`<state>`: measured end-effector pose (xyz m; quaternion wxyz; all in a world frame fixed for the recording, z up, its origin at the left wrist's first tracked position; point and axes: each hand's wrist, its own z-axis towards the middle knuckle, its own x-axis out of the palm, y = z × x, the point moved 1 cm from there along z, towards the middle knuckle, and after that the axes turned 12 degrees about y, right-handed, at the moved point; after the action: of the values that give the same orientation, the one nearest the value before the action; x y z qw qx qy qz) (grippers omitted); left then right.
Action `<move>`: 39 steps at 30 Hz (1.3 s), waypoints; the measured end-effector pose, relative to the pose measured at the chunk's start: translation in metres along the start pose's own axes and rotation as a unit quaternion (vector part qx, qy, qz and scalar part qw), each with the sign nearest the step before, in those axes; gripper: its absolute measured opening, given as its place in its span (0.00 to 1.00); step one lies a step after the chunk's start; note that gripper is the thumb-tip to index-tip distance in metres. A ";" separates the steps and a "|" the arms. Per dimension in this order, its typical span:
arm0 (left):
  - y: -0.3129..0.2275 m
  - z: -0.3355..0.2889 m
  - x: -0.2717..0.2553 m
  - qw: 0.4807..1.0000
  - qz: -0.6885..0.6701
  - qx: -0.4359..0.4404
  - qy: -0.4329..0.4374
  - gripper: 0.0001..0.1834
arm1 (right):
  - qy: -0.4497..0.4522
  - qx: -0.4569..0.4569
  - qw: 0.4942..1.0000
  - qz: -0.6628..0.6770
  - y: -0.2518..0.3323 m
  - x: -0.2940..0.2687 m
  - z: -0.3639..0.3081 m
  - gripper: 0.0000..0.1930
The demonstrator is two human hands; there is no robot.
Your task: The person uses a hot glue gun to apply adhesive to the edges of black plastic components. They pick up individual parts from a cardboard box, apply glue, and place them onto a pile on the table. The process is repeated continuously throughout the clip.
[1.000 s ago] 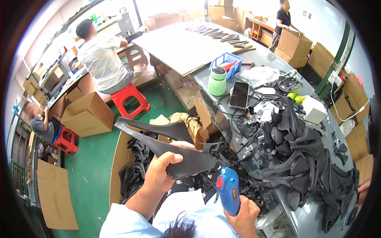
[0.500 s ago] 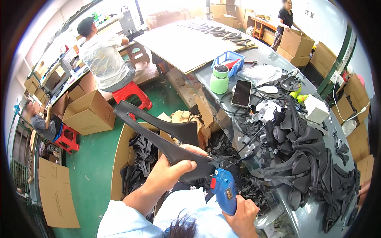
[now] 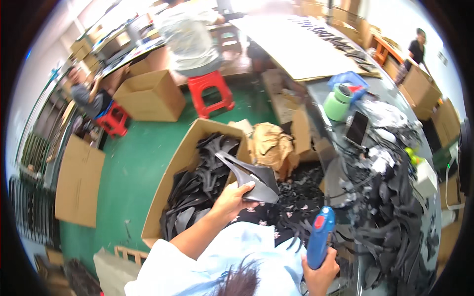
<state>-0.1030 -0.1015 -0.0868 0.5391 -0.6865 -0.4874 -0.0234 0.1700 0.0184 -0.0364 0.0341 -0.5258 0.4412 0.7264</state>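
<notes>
Over the person's lap, just beside an open carton [image 3: 165, 197], a forked black panel [image 3: 265, 193] is hanging in the left hand [image 3: 231, 201] — thumb pressing on top, fingers curling under the broad end, closed on it. Right hand [image 3: 321, 275] is wrapping the handle of a blue handheld power tool [image 3: 320, 239], red button facing up; tool is sitting apart from the panel, working tip not readable.

Panel is looking light and thin, probably semi-stiff like foam or rubber, prongs likely flexing; smooth face perhaps slightly slippery, hardly fragile. Broad end is offering the best hold — prongs would probably be wobbling.

Containers: that carton is holding a loose heap of similar black pieces [image 3: 202, 170]. Next to it, crumpled brown paper [image 3: 270, 145] is sitting by a raised cardboard flap [image 3: 300, 130]. Farther back, another carton [image 3: 150, 96] is standing, contents hidden. On the grey table [image 3: 317, 91], a blue basket [image 3: 341, 79] is holding something red, blurred.
</notes>
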 end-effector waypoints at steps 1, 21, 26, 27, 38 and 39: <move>0.012 0.000 -0.019 0.998 -0.029 0.018 -0.051 0.12 | 0.048 0.038 0.998 -0.010 0.008 -0.007 0.001 0.27; 0.111 0.013 -0.100 0.987 0.096 -0.050 -0.119 0.09 | 0.114 0.031 0.993 0.023 0.011 0.008 -0.005 0.24; 0.081 0.037 0.028 0.973 0.205 -0.002 0.105 0.11 | 0.029 0.013 0.997 0.070 0.003 -0.005 -0.021 0.25; 0.077 0.042 0.054 0.964 0.222 0.002 0.147 0.11 | 0.004 0.011 0.997 0.082 -0.001 -0.005 -0.027 0.25; 0.108 0.045 0.345 0.655 0.507 0.309 0.467 0.06 | -0.233 0.093 0.955 0.157 -0.043 -0.019 -0.087 0.24; 0.116 0.051 0.360 0.636 0.514 0.336 0.467 0.06 | -0.238 0.089 0.952 0.169 -0.045 -0.020 -0.087 0.24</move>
<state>0.1407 0.1763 0.0096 0.8132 -0.4950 0.2872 0.1055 0.2660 -0.0046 -0.0529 0.0616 -0.2500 0.5656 0.7834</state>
